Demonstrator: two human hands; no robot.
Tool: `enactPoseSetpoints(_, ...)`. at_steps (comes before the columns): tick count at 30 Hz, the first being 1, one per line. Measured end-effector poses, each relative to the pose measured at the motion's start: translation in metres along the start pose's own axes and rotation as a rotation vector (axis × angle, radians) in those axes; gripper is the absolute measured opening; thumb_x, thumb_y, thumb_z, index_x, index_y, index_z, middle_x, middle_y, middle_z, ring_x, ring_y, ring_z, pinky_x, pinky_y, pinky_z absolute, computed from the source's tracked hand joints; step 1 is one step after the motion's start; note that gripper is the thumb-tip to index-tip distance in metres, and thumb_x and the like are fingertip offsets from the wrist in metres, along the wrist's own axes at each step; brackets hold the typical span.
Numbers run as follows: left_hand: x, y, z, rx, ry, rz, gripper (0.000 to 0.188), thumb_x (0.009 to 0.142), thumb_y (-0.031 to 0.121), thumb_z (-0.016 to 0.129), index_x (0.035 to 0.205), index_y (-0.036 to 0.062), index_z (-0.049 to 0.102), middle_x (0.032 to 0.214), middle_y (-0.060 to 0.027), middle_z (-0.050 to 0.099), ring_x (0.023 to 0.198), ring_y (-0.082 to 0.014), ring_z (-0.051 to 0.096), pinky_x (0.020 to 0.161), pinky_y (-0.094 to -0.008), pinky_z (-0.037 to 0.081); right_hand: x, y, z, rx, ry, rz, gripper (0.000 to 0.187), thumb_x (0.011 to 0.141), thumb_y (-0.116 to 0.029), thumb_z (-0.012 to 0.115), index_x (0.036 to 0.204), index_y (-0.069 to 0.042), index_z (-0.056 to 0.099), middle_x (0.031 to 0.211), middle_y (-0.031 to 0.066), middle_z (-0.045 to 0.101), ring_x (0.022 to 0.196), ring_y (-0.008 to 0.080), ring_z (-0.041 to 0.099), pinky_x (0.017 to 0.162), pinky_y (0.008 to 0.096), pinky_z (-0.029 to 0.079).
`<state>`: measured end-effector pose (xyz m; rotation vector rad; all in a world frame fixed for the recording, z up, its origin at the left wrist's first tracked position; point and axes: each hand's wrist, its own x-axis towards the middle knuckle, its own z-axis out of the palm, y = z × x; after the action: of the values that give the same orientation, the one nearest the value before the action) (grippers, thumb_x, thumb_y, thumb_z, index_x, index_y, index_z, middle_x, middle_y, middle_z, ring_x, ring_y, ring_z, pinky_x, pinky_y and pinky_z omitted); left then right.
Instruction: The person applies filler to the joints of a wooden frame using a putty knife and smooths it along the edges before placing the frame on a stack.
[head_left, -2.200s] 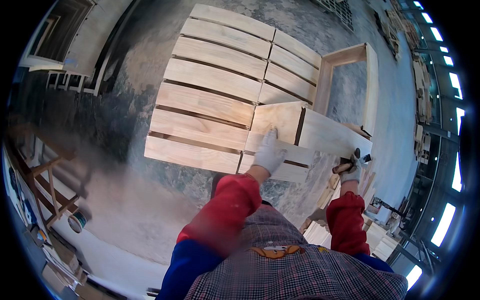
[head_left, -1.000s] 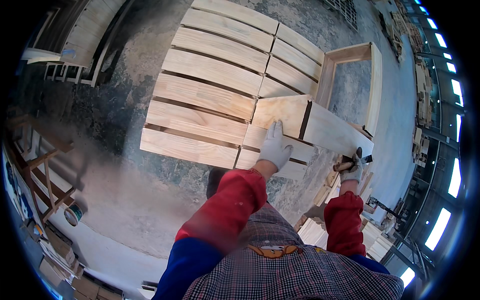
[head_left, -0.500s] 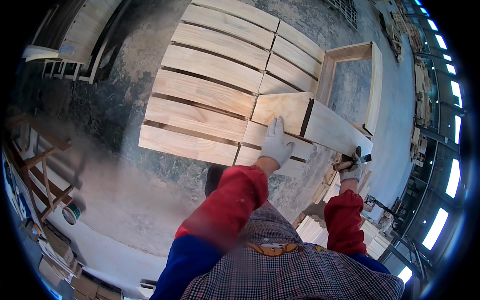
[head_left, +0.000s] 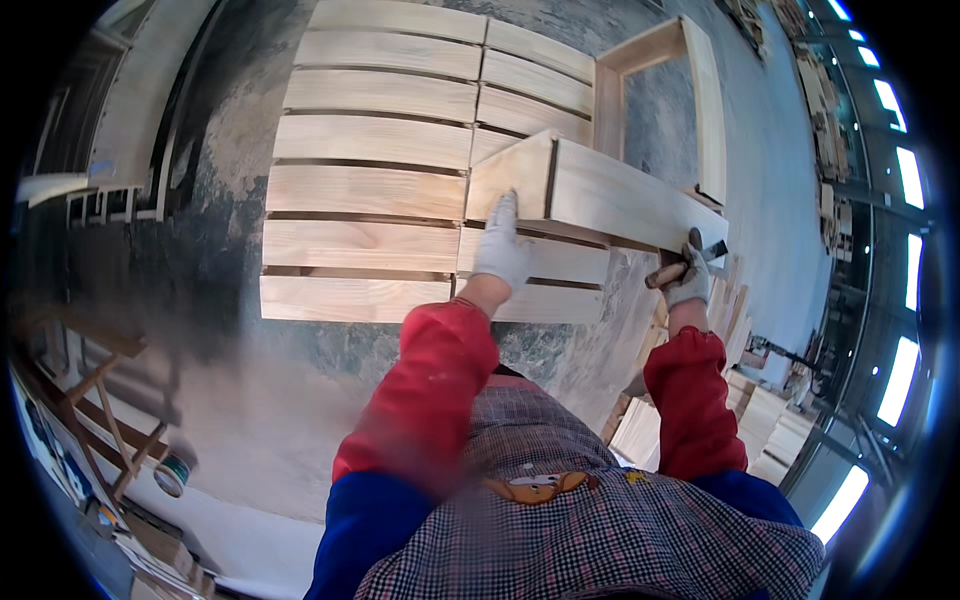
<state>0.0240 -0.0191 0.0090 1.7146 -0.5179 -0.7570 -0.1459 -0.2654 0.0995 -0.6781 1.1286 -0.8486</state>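
Note:
A pale wooden box-like piece [head_left: 625, 190], perhaps a drawer, lies tilted across rows of light wooden boards [head_left: 360, 190] with dark gaps between them. My left hand [head_left: 502, 250], in a whitish glove, rests with fingers stretched out against its left end face. At the far right end of its long panel is my gloved right hand [head_left: 690, 285], with dark fingertips. Its fingers are closed round a small tool [head_left: 667, 273] with a brown, wooden-looking handle and a dark flat end; the exact kind cannot be made out.
An open rectangular wooden frame [head_left: 710, 120] stands beyond the box piece at the right. Stacked wood pieces [head_left: 765, 430] lie at my lower right. A wooden rack [head_left: 105, 420] and a tin [head_left: 172, 474] are at the left. Mottled concrete floor [head_left: 240, 400] surrounds the boards.
The whole view has shifted and turned slightly, so the boards now appear farther left. Both hands keep nearly the same places on the box piece; the tool stays in my right hand.

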Motion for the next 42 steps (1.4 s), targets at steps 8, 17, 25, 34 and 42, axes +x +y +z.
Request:
enactPoseSetpoints(8,0.009,-0.041,0.006,-0.377,0.01,-0.081,0.076,0.074,-0.007,0.053,0.142,0.0032,0.021,0.139,-0.0166,0.037,0.124,-0.0212,0.04,0.1,-0.0254,0.032,-0.003,-0.004,-0.011,0.018,-0.139,0.148,0.038,0.083,-0.007,0.058,0.119,-0.014,0.052,0.115,0.0133,0.055,0.102,0.032,0.056,0.088,0.0455,0.049)
enactPoseSetpoints(17,-0.036,-0.037,-0.021,-0.316,0.246,-0.312,0.074,0.079,-0.001,0.058,0.142,0.0035,0.02,0.147,-0.0158,0.022,0.129,-0.0263,0.033,0.105,-0.0328,0.029,-0.023,-0.066,-0.114,-0.115,-0.334,0.223,0.033,0.09,-0.011,0.052,0.122,-0.008,0.048,0.111,0.0114,0.06,0.092,0.0262,0.062,0.075,0.0374,0.054)
enactPoseSetpoints(25,-0.241,-0.117,-0.059,-0.159,0.57,-0.699,0.04,0.078,0.006,0.061,0.116,0.0032,0.049,0.094,-0.0047,0.054,0.076,-0.0114,0.051,0.064,-0.0262,0.045,-0.064,-0.045,-0.168,-0.127,-0.325,0.42,0.029,0.085,-0.015,0.059,0.113,-0.011,0.052,0.088,0.0075,0.06,0.068,0.0218,0.059,0.056,0.0358,0.052)
enactPoseSetpoints(34,-0.388,-0.125,-0.092,-0.23,0.571,-0.548,0.049,0.085,0.011,0.06,0.129,-0.0021,0.042,0.123,-0.0134,0.052,0.108,-0.0204,0.053,0.089,-0.0293,0.045,-0.173,0.137,-0.097,-0.241,-0.549,1.078,0.015,0.084,-0.007,0.055,0.098,-0.006,0.054,0.083,0.0125,0.061,0.061,0.0258,0.058,0.048,0.0401,0.048)
enactPoseSetpoints(42,-0.532,-0.229,-0.176,-0.329,0.789,-0.314,0.043,0.084,0.01,0.06,0.125,0.0003,0.047,0.112,-0.0107,0.057,0.097,-0.0213,0.058,0.083,-0.0309,0.05,-0.313,0.274,0.038,-0.584,-0.728,1.31,0.007,0.085,-0.009,0.059,0.089,-0.005,0.055,0.078,0.0126,0.06,0.065,0.0276,0.058,0.053,0.0363,0.051)
